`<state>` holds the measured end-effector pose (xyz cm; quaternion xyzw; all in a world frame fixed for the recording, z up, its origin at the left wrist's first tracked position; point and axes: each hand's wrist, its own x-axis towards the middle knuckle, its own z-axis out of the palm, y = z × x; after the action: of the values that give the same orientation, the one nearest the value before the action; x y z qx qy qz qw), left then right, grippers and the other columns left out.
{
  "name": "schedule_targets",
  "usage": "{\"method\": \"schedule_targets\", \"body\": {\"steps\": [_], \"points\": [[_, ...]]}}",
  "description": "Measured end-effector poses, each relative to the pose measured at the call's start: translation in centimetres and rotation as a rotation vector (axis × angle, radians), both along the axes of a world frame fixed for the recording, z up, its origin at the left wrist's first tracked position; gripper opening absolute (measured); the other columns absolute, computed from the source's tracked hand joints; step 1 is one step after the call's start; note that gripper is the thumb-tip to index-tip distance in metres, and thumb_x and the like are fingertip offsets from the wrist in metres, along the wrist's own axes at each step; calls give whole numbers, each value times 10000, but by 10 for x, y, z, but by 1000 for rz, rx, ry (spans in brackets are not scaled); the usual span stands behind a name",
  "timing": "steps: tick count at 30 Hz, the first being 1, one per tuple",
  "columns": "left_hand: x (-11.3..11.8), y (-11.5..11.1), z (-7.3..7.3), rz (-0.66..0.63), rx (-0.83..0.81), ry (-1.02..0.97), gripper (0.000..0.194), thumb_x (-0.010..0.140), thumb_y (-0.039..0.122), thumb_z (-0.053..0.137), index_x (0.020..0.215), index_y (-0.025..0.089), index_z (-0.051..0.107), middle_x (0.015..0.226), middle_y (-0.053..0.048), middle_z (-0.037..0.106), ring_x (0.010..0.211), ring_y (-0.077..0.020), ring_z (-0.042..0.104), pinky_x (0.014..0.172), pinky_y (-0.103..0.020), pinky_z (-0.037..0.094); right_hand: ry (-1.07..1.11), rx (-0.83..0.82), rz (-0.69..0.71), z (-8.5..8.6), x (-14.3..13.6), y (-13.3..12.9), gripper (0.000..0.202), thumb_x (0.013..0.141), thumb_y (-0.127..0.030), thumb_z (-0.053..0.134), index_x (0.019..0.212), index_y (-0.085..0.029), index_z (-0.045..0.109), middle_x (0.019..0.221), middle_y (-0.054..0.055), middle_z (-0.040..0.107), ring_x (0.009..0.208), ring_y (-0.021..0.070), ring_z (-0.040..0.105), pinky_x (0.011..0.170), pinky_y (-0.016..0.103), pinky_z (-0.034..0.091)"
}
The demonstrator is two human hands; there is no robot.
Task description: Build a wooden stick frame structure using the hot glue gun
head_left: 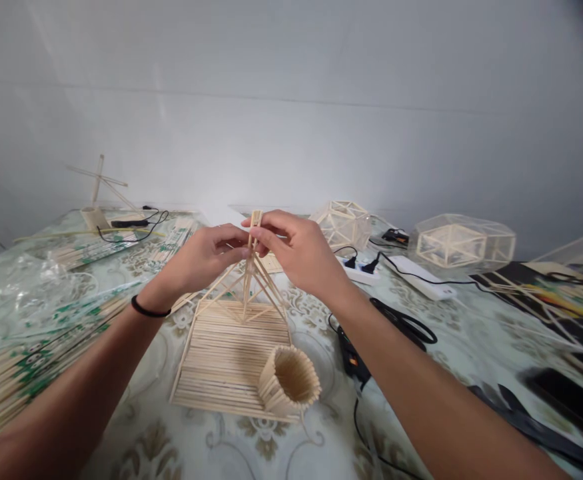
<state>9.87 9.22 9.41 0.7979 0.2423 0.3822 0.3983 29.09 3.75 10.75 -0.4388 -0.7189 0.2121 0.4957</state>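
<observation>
Both hands meet at the top of a pointed frame of thin wooden sticks [247, 293], which rises from the back of a flat stick platform [221, 353]. With thumb and fingers, my right hand [291, 243] pinches the upright bundle of sticks at the peak. My left hand [221, 247] closes on the same bundle slightly lower, from the left; its fingertips are partly hidden. A round cup of short sticks [288, 380] stands on the platform's front right corner.
Packets of wooden sticks [36, 360] and crumpled clear plastic [36, 280] lie left. A stick windmill shape [100, 179] stands behind them. On the right are a power strip [361, 270], black cables [404, 320], two stick polyhedra [451, 243] and a dark phone-like slab [566, 397].
</observation>
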Motion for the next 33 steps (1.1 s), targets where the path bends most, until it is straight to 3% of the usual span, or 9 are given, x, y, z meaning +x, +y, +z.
{"method": "schedule_targets", "body": {"steps": [5,8,10,12,17,27,33], "points": [[-3,4,-1,17,-31,-3,143,887,251,757,995,188,827,1035,-66,834,993,-231,749,948,-353,558,-107,3,-30,3,-3,5,256,1015,-238,633,762,-213,663,774,-1,669,733,155,629,722,331,512],[-4,5,0,46,-10,1,141,885,263,754,981,177,811,1006,-62,832,981,-228,755,932,-352,567,-79,14,-26,4,-5,6,53,979,-203,678,978,-223,728,734,-31,668,680,145,635,715,326,531],[-4,5,0,71,-9,-12,143,880,276,757,968,170,797,988,-60,829,970,-224,757,921,-347,574,-53,34,-36,4,-5,7,324,943,-152,706,1253,-250,699,758,-47,689,676,143,655,746,331,561],[-2,5,-2,87,-14,-31,143,878,276,754,966,170,791,980,-57,829,968,-220,760,920,-345,578,-60,74,-62,4,-4,7,452,927,-127,719,1352,-270,662,791,-46,702,709,147,677,777,336,586],[1,7,-7,76,-48,-64,123,869,257,743,947,178,797,951,-49,831,941,-214,766,922,-350,576,-146,181,-65,2,-3,8,232,970,-138,694,1150,-251,786,996,31,761,886,166,716,790,326,610],[0,13,-11,60,-76,-39,134,866,278,761,934,170,800,935,-61,829,904,-208,756,876,-343,571,-147,139,-28,-14,8,4,279,964,-144,715,1136,-319,846,1028,35,769,899,168,716,750,310,631],[-2,12,-6,73,-73,-45,126,897,280,739,942,174,792,922,-49,827,885,-185,750,854,-314,570,-74,96,-26,-18,10,1,275,983,-176,705,1152,-342,847,1053,35,783,931,173,731,737,304,645]]}}
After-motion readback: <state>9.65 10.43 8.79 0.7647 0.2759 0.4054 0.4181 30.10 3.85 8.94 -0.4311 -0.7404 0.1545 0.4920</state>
